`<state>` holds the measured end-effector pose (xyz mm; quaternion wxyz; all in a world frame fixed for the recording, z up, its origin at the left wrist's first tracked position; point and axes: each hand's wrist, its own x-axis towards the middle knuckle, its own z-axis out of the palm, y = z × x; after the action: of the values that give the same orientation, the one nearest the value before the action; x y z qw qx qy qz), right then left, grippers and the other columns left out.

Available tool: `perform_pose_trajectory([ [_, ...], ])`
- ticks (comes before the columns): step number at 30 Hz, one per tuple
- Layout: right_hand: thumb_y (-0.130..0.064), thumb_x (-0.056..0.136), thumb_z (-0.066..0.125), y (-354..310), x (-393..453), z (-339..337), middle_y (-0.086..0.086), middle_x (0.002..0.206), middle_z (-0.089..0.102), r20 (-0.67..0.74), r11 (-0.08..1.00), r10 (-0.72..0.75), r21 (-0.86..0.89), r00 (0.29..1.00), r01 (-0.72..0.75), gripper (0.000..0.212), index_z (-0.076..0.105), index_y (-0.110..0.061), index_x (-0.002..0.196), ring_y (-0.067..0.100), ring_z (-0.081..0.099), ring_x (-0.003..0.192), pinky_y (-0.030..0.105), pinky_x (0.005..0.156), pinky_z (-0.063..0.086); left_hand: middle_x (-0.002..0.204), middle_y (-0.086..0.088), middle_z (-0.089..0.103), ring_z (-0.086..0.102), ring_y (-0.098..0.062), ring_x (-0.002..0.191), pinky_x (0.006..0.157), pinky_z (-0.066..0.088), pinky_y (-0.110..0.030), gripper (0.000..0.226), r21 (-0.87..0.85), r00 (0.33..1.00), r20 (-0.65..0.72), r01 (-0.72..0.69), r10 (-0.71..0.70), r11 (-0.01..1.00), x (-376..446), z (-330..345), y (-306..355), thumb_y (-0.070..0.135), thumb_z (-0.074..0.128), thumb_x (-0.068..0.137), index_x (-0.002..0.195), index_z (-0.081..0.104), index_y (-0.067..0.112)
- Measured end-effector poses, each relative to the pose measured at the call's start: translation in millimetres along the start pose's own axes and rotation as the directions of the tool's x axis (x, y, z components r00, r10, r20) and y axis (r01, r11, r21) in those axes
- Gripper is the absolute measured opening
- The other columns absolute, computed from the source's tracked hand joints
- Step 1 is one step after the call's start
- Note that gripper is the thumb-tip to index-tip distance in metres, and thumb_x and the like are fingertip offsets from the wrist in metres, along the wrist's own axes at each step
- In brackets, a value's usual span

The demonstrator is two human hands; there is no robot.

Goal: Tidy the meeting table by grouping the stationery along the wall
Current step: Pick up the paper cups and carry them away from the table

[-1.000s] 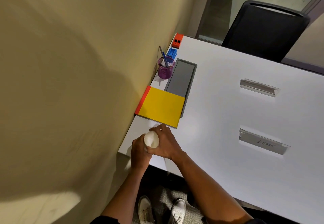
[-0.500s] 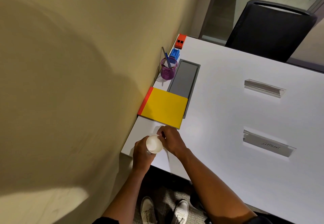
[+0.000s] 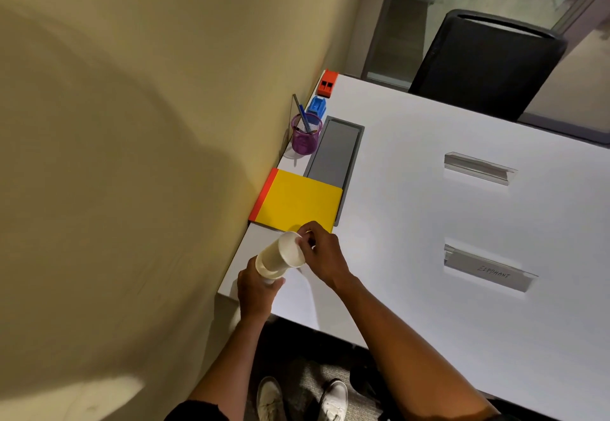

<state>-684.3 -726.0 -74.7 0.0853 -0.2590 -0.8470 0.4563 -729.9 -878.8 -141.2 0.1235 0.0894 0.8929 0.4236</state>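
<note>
Hands work at the near corner of a white meeting table (image 3: 429, 222), seen from above. The left hand (image 3: 255, 292) grips the lower end of a white paper cup stack (image 3: 280, 255), fingers curled around it. The right hand (image 3: 321, 252) pinches the rim of the top cup with fingertips together. Half a second ago the stack pointed straight up at the camera, showing only a round top; now it is tilted toward the wall (image 3: 132, 156) and lifted, so its long side shows, and it hangs above the table just short of a yellow notepad with a red spine (image 3: 297, 201).

Along the wall lie that notepad, a purple mesh pen cup (image 3: 305, 138) holding pens, a blue sharpener-like block (image 3: 317, 108) and an orange one (image 3: 327, 83). The row looks nearly complete; the cups seem the last item needing a place, probably in the bare corner beside the notepad.

Two clear nameplate holders (image 3: 478, 168) sit well apart, mid-table.
</note>
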Motion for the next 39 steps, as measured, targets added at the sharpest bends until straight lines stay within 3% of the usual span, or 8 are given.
perform_pose_trajectory([
  [8,-0.018,0.093,0.061,12,-8,-42,-0.002,0.09,0.065,-0.272,0.969,0.203,0.193,0.941,-0.153,0.012,0.061,-0.013,0.104,0.014,0.06,0.08,0.02,0.065,0.047,0.142,-0.014,0.045,0.045,-0.035,0.129,0.1,0.046,-0.049,0.12,-0.069,0.987,0.037,0.157,-0.155,0.985,-10,-1,10,0.03,0.093,0.054,0.149,0.019,0.024],
  [13,-0.015,0.091,0.06,16,-24,-65,-0.002,0.09,0.065,-0.345,0.951,0.286,0.219,0.894,-0.22,0.012,0.062,-0.012,0.103,0.011,0.061,0.077,0.015,0.06,0.043,0.152,-0.012,0.035,0.034,-0.031,0.14,0.111,0.033,-0.047,0.133,0.03,0.998,-0.009,-0.059,0.06,0.998,-17,-14,31,0.049,0.092,0.047,0.152,0.016,0.019],
  [18,-0.015,0.091,0.061,7,-44,-89,0.0,0.094,0.067,-0.377,0.958,0.269,0.197,0.886,-0.207,0.011,0.063,-0.01,0.101,0.012,0.065,0.075,0.01,0.058,0.045,0.152,-0.012,0.037,0.033,-0.033,0.142,0.115,0.028,-0.054,0.122,0.121,0.954,0.067,-0.298,0.292,0.947,-16,-13,73,0.055,0.088,0.052,0.149,0.029,0.009],
  [20,-0.014,0.091,0.062,5,-53,-100,0.001,0.095,0.067,-0.393,0.96,0.266,0.191,0.88,-0.205,0.01,0.064,-0.011,0.1,0.012,0.065,0.074,0.009,0.059,0.046,0.155,-0.007,0.033,0.024,-0.027,0.146,0.118,0.019,-0.048,0.114,0.073,0.934,0.167,-0.331,0.315,0.941,-20,-5,91,0.052,0.086,0.059,0.149,0.028,0.015],
  [22,-0.014,0.09,0.062,5,-65,-112,0.002,0.094,0.068,-0.418,0.958,0.275,0.2,0.866,-0.208,0.008,0.065,-0.012,0.097,0.011,0.065,0.073,0.009,0.059,0.046,0.153,-0.004,0.036,0.027,-0.024,0.144,0.117,0.024,-0.041,0.104,-0.039,0.895,0.255,-0.369,0.366,0.929,-28,7,109,0.045,0.086,0.062,0.147,0.032,0.02],
  [29,-0.013,0.088,0.061,20,-118,-158,0.002,0.094,0.067,-0.499,0.934,0.35,0.252,0.793,-0.254,0.008,0.064,-0.011,0.094,0.017,0.067,0.08,0.016,0.063,0.05,0.138,0.004,0.051,0.044,-0.015,0.127,0.095,0.038,-0.021,0.085,-0.195,0.78,0.419,-0.422,0.464,0.885,-75,49,160,0.04,0.088,0.061,0.134,0.047,0.027],
  [36,-0.013,0.092,0.057,50,-183,-215,0.003,0.095,0.068,-0.546,0.904,0.418,0.327,0.726,-0.275,0.012,0.065,-0.007,0.098,0.019,0.065,0.083,0.024,0.069,0.053,0.119,0.005,0.058,0.051,-0.013,0.114,0.081,0.038,-0.019,0.072,-0.249,0.708,0.501,-0.431,0.497,0.867,-141,90,203,0.038,0.088,0.061,0.124,0.054,0.028],
  [39,-0.013,0.096,0.047,66,-212,-243,0.004,0.096,0.069,-0.548,0.889,0.446,0.36,0.707,-0.281,0.02,0.066,-0.008,0.101,0.015,0.065,0.076,0.016,0.06,0.048,0.115,0.006,0.058,0.051,-0.013,0.112,0.079,0.037,-0.02,0.067,-0.268,0.664,0.543,-0.443,0.514,0.855,-171,110,222,0.037,0.086,0.063,0.122,0.055,0.026],
])
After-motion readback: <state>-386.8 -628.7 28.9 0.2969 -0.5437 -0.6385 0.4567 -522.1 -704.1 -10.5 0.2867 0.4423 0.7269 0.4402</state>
